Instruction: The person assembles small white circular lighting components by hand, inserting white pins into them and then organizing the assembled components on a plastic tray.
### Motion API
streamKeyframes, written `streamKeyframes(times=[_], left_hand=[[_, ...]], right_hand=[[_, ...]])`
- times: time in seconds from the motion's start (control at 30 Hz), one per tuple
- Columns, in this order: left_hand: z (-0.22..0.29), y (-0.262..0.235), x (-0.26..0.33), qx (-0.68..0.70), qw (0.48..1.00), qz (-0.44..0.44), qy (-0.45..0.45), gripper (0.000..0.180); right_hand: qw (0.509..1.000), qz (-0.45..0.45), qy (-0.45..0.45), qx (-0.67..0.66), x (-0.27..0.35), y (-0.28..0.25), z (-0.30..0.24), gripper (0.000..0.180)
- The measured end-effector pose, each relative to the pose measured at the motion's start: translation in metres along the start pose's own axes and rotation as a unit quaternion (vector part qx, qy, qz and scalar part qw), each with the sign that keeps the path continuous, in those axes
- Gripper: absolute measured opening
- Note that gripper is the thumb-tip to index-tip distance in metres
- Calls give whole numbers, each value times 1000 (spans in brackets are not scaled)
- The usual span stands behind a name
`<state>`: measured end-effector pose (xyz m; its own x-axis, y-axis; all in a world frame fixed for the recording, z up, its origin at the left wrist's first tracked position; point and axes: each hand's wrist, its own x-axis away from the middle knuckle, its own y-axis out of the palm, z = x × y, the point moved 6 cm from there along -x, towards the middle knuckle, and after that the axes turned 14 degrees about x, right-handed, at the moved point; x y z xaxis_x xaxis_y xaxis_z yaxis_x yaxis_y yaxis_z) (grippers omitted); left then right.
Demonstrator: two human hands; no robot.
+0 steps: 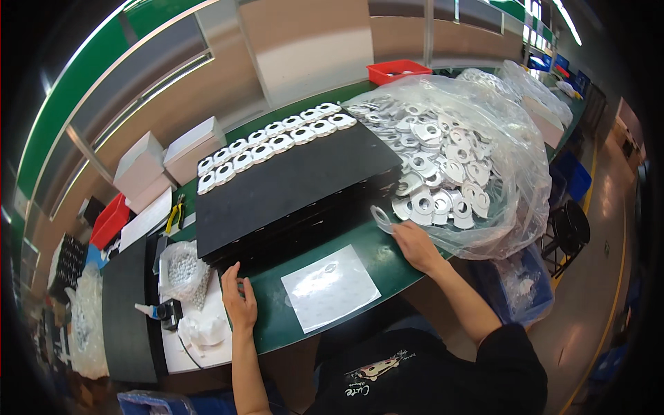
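Note:
My right hand (415,246) pinches a silver metal plate with a round hole (380,217), just in front of a large heap of like plates (443,159) in a clear plastic bag (520,187). My left hand (240,297) rests near the bench edge with its fingers apart and holds nothing. Between the hands a white sheet in a clear sleeve (332,289) lies on the green bench top (277,332). Beyond it stands a stack of black boards (297,183). Two rows of silver plates (261,152) line the far edge of its top board.
At the left are a bag of small white balls (185,266), a small black device (168,312), yellow-handled pliers (176,213) and white boxes (142,169). One red tray (398,71) sits at the back. A blue bin (526,290) stands below the bench at right.

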<state>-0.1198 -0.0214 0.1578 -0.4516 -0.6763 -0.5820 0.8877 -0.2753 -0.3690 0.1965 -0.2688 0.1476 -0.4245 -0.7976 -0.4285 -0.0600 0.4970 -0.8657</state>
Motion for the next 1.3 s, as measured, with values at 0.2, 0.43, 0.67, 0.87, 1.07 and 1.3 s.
streamKeyframes(times=[0.2, 0.43, 0.67, 0.87, 1.07, 1.3], left_hand=[[-20, -40, -5, 6, 1000, -7, -11, 37], [-58, -108, 1, 5, 999, 27, -35, 32], [-71, -195, -1, -144, 954, 211, 156, 23], [-129, -304, -36, -326, 892, 311, 36, 32], [-222, -305, -65, -313, 909, 132, -243, 28], [-287, -323, -72, 103, 894, 268, -344, 31]], right_hand=[[984, 105, 76, -126, -2, 7, -29, 16], [975, 73, 134, -161, -7, 42, -91, 11], [959, 65, 161, -223, -2, 76, -96, 13], [956, 58, 142, -251, -5, 91, -98, 14], [952, 64, 135, -266, -5, 96, -90, 13], [972, 130, 170, -94, -14, 84, -111, 31]])
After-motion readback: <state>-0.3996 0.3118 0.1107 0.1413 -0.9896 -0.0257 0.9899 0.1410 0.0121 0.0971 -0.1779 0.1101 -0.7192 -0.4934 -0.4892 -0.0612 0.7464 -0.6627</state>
